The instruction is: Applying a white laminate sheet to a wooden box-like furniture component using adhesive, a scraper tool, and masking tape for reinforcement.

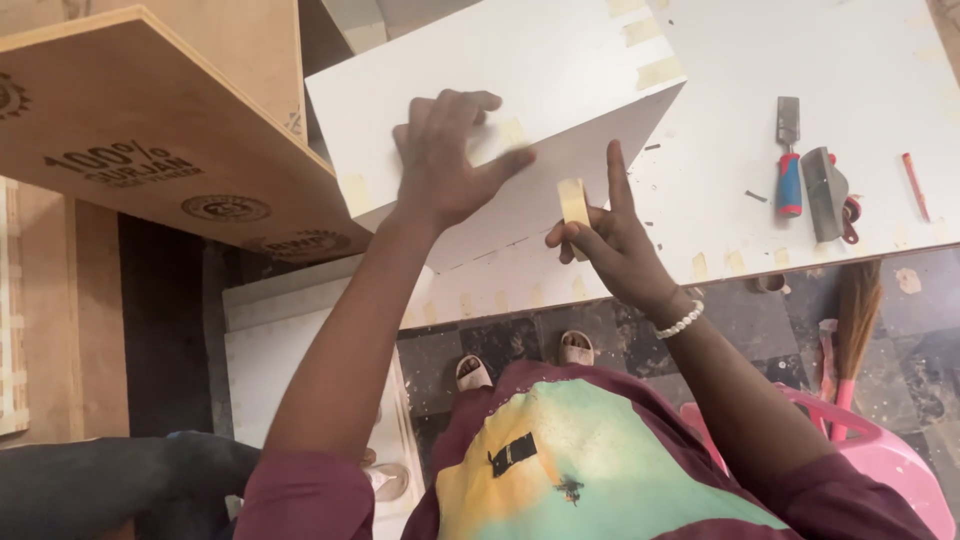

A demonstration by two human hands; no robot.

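Observation:
My left hand (447, 158) lies flat, fingers spread, on the top face of a white laminated box (560, 70) that rests on a white board (800, 60). Its thumb presses a strip of beige masking tape near the box's front edge. My right hand (608, 240) holds a roll of masking tape (574, 205) just below that edge, index finger pointing up against the box's side. A white bead bracelet (680, 322) circles the right wrist. Pieces of tape dot the box and the board's edge.
On the board at right lie a chisel with a red and blue handle (788, 165), a grey metal tool (826, 190) and a red pencil (915, 185). A brown plywood sheet (130, 130) leans at left. A pink plastic chair (880, 450) stands by my right side.

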